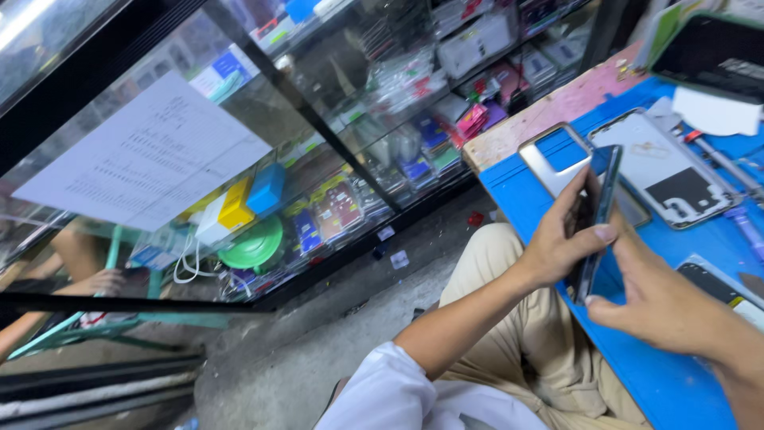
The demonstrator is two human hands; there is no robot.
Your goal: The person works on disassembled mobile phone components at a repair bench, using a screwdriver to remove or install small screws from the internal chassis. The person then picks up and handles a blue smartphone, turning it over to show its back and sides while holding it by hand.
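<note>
Held edge-on between 2 hands: slim dark smartphone (602,199), thin glossy slab with a bluish metal rim, raised just above the blue work mat (668,382)

Clamped on its lower half by the left hand (561,243), fingers wrapped behind, thumb laid across the near edge. Met from the other side by the right hand (660,306), fingers drawn together, fingertip pressed to the phone's bottom edge just beside the left thumb; cannot tell whether anything small sits pinched there

Judged by this grip: working along the side seam of the handset, probably at the stage of parting or seating a panel. Calls next for a steady left-hand hold and light, even pressure along the edge, since thin glass of this kind likely cracks under twist

Just beyond the left hand: silver back cover (551,163), smooth metal-look shell with a square camera cut-out. Beyond the right hand: opened phone frame (664,171), pale matte plate with a dark patch, lying flat on the mat. Near the right wrist: flat black screen part (716,287). Farther off: white paper scrap (716,111), slender purple tool (748,231), worn pinkish wooden bench edge (549,107)

Well away to the left of the left arm: glass display cabinet (358,119) packed with small coloured packets
</note>
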